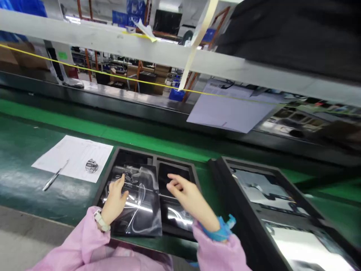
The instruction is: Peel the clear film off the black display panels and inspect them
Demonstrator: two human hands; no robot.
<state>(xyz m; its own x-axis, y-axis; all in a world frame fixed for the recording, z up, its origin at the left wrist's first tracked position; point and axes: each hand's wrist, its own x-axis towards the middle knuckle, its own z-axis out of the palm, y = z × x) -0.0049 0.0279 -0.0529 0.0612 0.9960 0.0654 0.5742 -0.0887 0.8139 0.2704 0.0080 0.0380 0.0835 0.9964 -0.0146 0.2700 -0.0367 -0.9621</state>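
Observation:
A dark foam tray with two compartments lies on the bench in front of me. Over its left side rests a glossy dark panel under clear, wrinkled plastic film. In the right compartment sits another shiny black panel. My left hand is above the film's left part, index finger stretched out and thumb apart; whether it touches the film I cannot tell. My right hand hovers over the right panel, index finger extended and the other fingers loosely bent. Nothing shows in either hand.
To the right stands a deep black foam tray holding flat panels with ribbon cables. On the left lie a printed paper sheet, a pen and a small shiny metal object. A white sheet hangs beneath the shelf beam.

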